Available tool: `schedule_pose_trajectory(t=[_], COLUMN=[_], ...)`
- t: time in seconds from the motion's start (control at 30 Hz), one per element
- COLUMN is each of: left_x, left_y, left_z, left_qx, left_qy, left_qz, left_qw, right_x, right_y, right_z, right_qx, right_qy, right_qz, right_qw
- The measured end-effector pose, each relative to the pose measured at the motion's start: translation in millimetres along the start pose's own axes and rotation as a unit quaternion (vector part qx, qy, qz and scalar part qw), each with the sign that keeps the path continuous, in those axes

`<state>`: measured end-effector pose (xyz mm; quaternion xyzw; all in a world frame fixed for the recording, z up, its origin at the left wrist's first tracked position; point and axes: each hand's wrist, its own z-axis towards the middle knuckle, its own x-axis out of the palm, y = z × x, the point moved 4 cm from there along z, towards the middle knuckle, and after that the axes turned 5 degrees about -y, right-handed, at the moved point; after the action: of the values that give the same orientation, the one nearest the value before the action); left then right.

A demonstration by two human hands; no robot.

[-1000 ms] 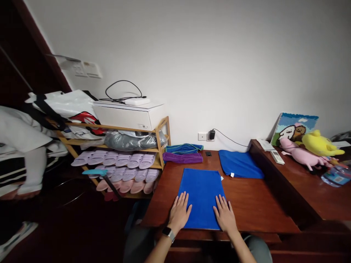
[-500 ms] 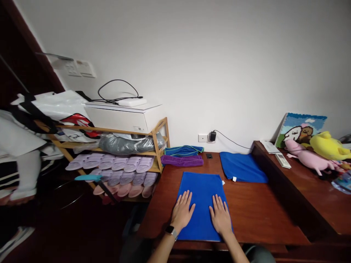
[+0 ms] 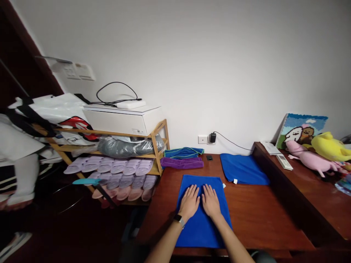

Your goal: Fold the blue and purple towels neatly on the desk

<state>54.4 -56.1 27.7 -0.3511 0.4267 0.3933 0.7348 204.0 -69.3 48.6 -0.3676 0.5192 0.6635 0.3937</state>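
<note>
A blue cloth (image 3: 201,230) lies flat on the brown wooden desk (image 3: 255,215), its long side running away from me. My left hand (image 3: 189,201) rests palm down on it, fingers stretched out, with a watch on the wrist. Close beside it, my right hand (image 3: 211,201) also lies flat on the cloth, fingers extended. A small white tag sticks out at the cloth's right edge. Farther back on the right is a second blue cloth (image 3: 242,168) with a white tag. At the back left lie a folded purple cloth (image 3: 182,163) and a blue cloth with green edging (image 3: 183,152).
Left of the desk stands a wooden rack (image 3: 159,146) with slippers and a white box (image 3: 115,120). A charger (image 3: 213,137) is plugged into the wall. On the raised right ledge are a remote control (image 3: 284,162) and plush toys (image 3: 309,157). Another person's leg (image 3: 24,175) shows at far left.
Both hands have slid inward and slightly away from me over the cloth, from near its side edges to close together at its middle. The cloth stays flat.
</note>
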Motion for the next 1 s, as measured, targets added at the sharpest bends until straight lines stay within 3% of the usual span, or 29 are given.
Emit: schedule_pose_trajectory(t=[0.07, 0.13, 0.3, 0.4, 0.53, 0.63, 0.7, 0.77, 0.87, 0.93, 1.0], left_x=[9.8, 18.5, 23.9, 18.9, 18.6, 30.7, 39.7, 45.0, 43.7, 38.3, 31.4], left_y=[1, 13, 62, 72, 49, 29, 31, 48, 87, 109, 121], left_z=[13, 13, -21, -23, 17, 51, 63, 65, 57, 53, 53], left_qx=[-0.013, -0.040, -0.095, -0.100, -0.061, -0.001, -0.013, -0.059, -0.118, -0.132, -0.125], left_qy=[0.025, 0.031, 0.002, -0.003, -0.020, 0.001, 0.019, 0.027, 0.025, 0.027, 0.035], left_qz=[0.001, 0.007, 0.028, 0.037, 0.022, 0.003, 0.006, 0.015, 0.030, 0.040, 0.047], left_qw=[1.000, 0.999, 0.995, 0.994, 0.998, 1.000, 1.000, 0.998, 0.992, 0.990, 0.990], right_x=[8, 16, 22, 16, 13, 26, 36, 41, 36, 27, 16], right_y=[9, 0, -72, -90, -49, -13, -10, -27, -76, -104, -117], right_z=[19, 26, 11, 12, 43, 69, 77, 79, 75, 75, 76], right_qx=[-0.003, 0.000, 0.056, 0.068, 0.024, -0.006, -0.006, 0.005, 0.044, 0.069, 0.081], right_qy=[0.030, 0.036, -0.004, -0.012, -0.020, 0.017, 0.037, 0.026, -0.011, -0.017, -0.005], right_qz=[-0.004, -0.008, -0.028, -0.029, -0.006, 0.006, 0.004, -0.003, -0.012, -0.010, -0.005], right_qw=[1.000, 0.999, 0.998, 0.997, 1.000, 1.000, 0.999, 1.000, 0.999, 0.997, 0.997])
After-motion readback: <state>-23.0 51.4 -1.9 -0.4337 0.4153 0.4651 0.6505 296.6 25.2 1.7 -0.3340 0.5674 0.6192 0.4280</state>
